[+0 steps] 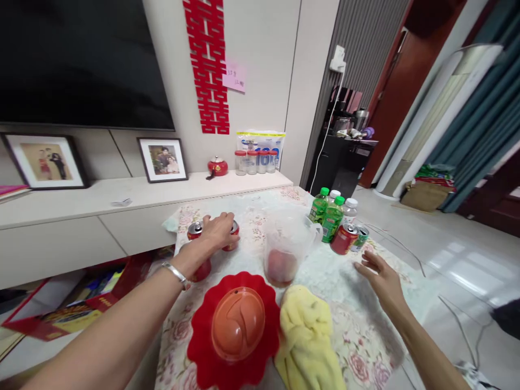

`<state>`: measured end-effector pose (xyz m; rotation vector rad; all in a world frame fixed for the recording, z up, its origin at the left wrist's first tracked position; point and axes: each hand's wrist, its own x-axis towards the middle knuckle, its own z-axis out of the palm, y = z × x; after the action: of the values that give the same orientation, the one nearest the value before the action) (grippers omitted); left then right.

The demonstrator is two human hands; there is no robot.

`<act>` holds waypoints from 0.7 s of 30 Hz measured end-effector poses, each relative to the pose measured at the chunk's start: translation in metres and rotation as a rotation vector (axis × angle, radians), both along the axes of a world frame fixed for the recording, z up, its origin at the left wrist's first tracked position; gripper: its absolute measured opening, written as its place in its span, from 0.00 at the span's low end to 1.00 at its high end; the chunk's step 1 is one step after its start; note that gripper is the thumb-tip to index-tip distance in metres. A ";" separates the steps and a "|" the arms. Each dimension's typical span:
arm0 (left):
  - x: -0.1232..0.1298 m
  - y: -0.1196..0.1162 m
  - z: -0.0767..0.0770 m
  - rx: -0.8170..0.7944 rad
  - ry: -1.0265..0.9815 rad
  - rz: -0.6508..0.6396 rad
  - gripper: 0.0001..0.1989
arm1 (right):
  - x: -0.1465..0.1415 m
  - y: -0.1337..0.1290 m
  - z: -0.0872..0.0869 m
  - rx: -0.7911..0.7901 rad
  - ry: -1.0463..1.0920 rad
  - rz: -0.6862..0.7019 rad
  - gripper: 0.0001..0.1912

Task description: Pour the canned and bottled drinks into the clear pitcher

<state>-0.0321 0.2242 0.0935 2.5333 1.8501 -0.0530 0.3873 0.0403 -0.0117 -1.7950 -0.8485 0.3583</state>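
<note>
My left hand is closed over the top of a red drink can at the table's left far side. Close by stand a red can and another red can, partly covered by my left wrist. My right hand hovers over the right of the table, fingers apart, holding nothing. Nearest to it are a red can and a small green can. Between my hands stands a translucent plastic pitcher with something reddish showing low in it.
In front lie a red scalloped dish bearing an orange oval object and a yellow cloth. Several green-capped and white-capped bottles stand at the far right. Behind, a white cabinet carries framed photos and red-lidded jars.
</note>
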 end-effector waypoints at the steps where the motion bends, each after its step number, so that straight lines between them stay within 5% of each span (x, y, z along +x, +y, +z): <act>1: 0.000 0.001 -0.003 -0.006 0.018 -0.003 0.21 | 0.005 0.010 -0.002 0.003 -0.024 -0.014 0.39; 8: 0.005 -0.004 -0.009 0.016 0.068 -0.004 0.30 | 0.010 0.063 -0.021 -0.010 -0.208 -0.095 0.21; 11: 0.009 -0.009 -0.007 0.069 0.073 -0.009 0.35 | 0.005 0.078 -0.030 -0.008 -0.266 -0.182 0.22; 21: 0.021 -0.051 0.004 0.192 0.055 -0.066 0.31 | -0.006 0.100 -0.048 -0.018 -0.317 -0.391 0.23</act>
<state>-0.0112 0.1734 0.0979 2.7462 1.8758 0.0580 0.3812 0.1399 -0.0596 -2.0137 -0.6854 -0.1762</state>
